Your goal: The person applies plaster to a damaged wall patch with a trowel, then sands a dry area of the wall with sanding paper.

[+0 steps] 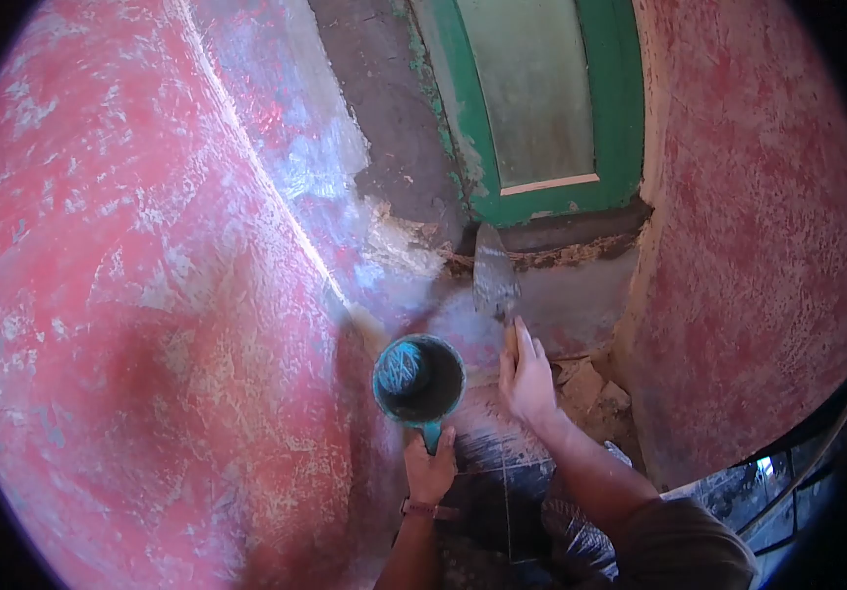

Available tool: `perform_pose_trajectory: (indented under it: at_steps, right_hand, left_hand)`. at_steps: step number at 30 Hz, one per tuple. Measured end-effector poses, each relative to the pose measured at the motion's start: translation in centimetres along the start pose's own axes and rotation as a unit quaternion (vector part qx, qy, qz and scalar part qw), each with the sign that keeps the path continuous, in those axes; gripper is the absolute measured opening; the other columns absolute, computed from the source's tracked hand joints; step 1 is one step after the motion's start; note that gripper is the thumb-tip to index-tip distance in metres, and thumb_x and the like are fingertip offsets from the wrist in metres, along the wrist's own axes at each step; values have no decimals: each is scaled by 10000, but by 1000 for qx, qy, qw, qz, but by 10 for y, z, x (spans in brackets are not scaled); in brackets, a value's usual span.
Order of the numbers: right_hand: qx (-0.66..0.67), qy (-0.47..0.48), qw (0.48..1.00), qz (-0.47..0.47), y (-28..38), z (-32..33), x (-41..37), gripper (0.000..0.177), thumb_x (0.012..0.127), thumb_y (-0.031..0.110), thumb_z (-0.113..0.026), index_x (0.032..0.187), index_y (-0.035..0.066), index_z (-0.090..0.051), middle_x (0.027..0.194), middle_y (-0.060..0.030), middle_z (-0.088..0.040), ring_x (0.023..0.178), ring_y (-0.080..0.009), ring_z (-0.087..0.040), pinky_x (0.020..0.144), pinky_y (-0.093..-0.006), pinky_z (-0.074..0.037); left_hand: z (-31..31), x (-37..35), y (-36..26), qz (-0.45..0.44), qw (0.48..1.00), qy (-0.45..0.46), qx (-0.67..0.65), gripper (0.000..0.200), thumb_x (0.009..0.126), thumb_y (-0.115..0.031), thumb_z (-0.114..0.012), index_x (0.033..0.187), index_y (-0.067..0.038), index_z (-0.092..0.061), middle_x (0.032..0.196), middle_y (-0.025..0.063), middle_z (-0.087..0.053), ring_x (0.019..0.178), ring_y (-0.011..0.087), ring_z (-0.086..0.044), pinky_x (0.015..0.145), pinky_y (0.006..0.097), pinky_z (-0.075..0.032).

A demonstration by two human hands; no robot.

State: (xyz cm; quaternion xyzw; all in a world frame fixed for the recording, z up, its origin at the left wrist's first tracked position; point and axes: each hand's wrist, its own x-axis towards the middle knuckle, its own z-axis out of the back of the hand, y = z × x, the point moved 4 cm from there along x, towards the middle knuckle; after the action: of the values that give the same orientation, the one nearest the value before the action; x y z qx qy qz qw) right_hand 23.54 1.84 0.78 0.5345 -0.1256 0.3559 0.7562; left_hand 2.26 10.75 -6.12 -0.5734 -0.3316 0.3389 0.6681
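Note:
My left hand (pixel 430 470), with a band at its wrist, is wrapped round the handle of a teal dipper (pixel 450 385). The dipper's mouth faces me; its inside is dark, with a bright blue scratched patch on one side. To the right and farther forward, my right hand (pixel 529 382) grips a pointed trowel (pixel 493 277) by its handle. The trowel's grey-smeared blade points away from me, its tip close to the lower left corner of a green frame (pixel 551 208). Below that frame runs a rough, broken strip of plaster (pixel 566 258), just right of the blade.
A scraped pink wall (pixel 148 295) rises on the left, and another pink wall (pixel 753 236) stands on the right. Broken rubble (pixel 595 398) lies at the base by my right forearm. Dark floor tiles (pixel 502 511) show below, and a bare grey plaster strip (pixel 394 128) borders the frame.

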Motion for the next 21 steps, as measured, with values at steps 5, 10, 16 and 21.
perform_pose_trajectory:
  at_steps: [5,10,16,21]
  right_hand:
    - [-43,56,997,-30,-10,-19,5,601,1010,159,-570,1577,47,-404,1141,-349,-592,948,-573,-643,835,-613,-542]
    - [-45,79,996,-25,-12,-8,-10,607,1007,156,-571,1577,44,-399,1134,-360,-588,951,-578,-646,842,-612,-549]
    - [-21,44,999,-13,-1,6,-3,594,1001,145,-576,1553,-6,-415,1147,-354,-598,1007,-562,-641,874,-591,-553]
    - [-124,138,980,-69,-5,7,7,604,996,144,-584,1552,-12,-408,1138,-351,-605,970,-546,-660,808,-587,-578]
  left_hand:
    - [4,7,20,-41,997,-5,68,269,1015,-263,-725,990,-13,-628,676,50,-630,548,114,-586,511,334,-466]
    - [2,2,3,1,1000,-8,24,300,1012,-275,-731,932,-11,-614,641,47,-618,545,119,-601,511,335,-464]
    - [0,1,-1,6,1000,-12,23,303,1010,-271,-736,917,-15,-603,637,34,-611,546,113,-600,507,330,-459]
    - [-1,-1,-6,-6,1000,-7,29,259,1022,-240,-722,927,-32,-599,639,14,-594,531,96,-573,489,308,-449]
